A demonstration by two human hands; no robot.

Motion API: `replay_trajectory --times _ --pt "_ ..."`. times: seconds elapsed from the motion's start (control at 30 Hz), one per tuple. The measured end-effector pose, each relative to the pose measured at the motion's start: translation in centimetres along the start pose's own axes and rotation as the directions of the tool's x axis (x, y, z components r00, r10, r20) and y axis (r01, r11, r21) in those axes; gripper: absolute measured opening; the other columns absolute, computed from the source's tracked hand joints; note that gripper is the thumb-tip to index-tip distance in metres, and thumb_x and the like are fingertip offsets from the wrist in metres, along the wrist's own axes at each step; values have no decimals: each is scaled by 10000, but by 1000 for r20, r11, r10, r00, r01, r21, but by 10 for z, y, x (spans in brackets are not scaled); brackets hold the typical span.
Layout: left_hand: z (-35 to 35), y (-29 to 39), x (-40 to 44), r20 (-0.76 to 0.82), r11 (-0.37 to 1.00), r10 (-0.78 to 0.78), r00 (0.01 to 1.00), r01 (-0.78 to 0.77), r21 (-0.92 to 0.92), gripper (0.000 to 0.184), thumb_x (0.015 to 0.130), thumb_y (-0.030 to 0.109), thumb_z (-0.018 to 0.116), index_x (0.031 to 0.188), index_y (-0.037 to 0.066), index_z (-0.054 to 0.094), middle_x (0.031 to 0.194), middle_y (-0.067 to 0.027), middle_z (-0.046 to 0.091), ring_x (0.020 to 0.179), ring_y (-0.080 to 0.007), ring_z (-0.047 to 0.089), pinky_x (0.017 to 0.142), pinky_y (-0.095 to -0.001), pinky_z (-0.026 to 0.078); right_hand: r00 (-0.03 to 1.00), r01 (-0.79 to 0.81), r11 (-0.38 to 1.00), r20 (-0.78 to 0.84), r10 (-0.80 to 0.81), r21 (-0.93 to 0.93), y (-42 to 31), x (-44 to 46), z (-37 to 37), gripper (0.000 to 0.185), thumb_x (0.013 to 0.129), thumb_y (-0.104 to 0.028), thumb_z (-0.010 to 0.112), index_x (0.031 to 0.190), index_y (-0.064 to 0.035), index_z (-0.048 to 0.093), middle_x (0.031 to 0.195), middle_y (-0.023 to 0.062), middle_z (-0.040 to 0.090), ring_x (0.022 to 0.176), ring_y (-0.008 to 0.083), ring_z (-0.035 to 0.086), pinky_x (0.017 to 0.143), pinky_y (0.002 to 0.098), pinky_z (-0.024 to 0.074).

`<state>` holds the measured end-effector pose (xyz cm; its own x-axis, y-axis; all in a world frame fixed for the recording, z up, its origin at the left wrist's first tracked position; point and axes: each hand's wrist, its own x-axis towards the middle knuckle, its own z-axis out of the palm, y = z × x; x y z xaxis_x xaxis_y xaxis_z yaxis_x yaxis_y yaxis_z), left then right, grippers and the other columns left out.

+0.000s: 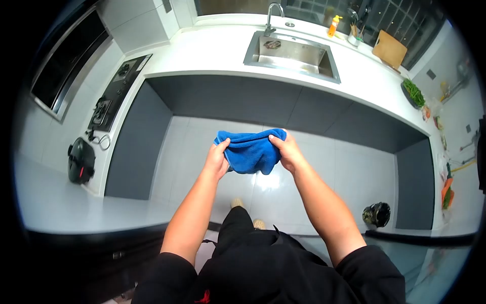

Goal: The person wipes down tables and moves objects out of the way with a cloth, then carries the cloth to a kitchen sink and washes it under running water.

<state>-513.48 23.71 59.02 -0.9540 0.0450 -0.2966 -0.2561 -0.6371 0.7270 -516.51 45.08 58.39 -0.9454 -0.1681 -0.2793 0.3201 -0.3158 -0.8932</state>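
A blue cloth (250, 152), bunched and folded along its top edge, is stretched between my two hands above the floor. My left hand (217, 158) grips its left end, thumb lying on top. At the other end my right hand (288, 149) pinches the cloth, thumb over the folded edge. The cloth sags in the middle and hides most of the fingers beneath it.
Ahead, a white counter (212, 50) holds a steel sink (298, 55) with a faucet (272, 20). A gas stove (119, 91) and black cooker (81, 161) are left. Green vegetables (414, 92) lie right; a trash bin (376, 215) stands on the floor.
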Motion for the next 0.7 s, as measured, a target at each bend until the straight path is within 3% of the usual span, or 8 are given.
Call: replay_trajectory --times 0.1,0.17,0.27,0.43,0.6,0.7 --pt "14 10 89 123 993 -13 992 27 -114 317 877 79 474 1170 -40 461 1164 -177 553 1086 -281 556 962 -416 451 999 5 998 -46 -2 58 -31 77 0 269 855 -86 577 1101 -18 492 1031 110 581 952 217 575 882 360 465" --pt "28 14 149 166 995 -40 985 55 -82 372 845 46 485 1207 -25 441 1189 -168 536 1111 -275 539 968 -414 443 994 38 988 -108 -22 152 -51 131 -2 269 870 -99 551 1117 -14 487 1036 116 580 963 227 575 892 368 459" --pt "56 23 248 274 1000 -16 962 13 14 460 811 0 512 1257 0 397 1210 -147 514 1124 -257 523 971 -386 430 981 78 986 -188 -49 148 -80 218 -17 266 879 -116 541 1120 -7 512 1040 118 588 971 226 575 882 363 459" --pt "96 39 381 247 997 -81 966 74 34 397 831 22 538 1218 5 451 1151 -109 557 1058 -216 554 919 -342 446 973 49 973 -232 4 224 -138 315 -42 268 877 -102 545 1124 1 531 1034 119 601 939 212 591 837 329 480" --pt "135 46 481 265 978 -152 952 106 182 305 849 62 548 1146 2 513 1074 -94 594 998 -190 576 874 -319 458 968 128 987 -228 -105 92 -174 410 -82 274 854 -62 566 1118 5 538 1019 100 617 926 191 599 835 314 478" --pt "148 33 538 255 961 -196 947 133 244 281 860 81 550 1128 0 530 1068 -87 601 978 -177 579 861 -317 459 980 68 995 -194 -52 76 -178 472 -112 291 849 -57 567 1132 6 538 1038 99 615 929 186 597 832 307 474"
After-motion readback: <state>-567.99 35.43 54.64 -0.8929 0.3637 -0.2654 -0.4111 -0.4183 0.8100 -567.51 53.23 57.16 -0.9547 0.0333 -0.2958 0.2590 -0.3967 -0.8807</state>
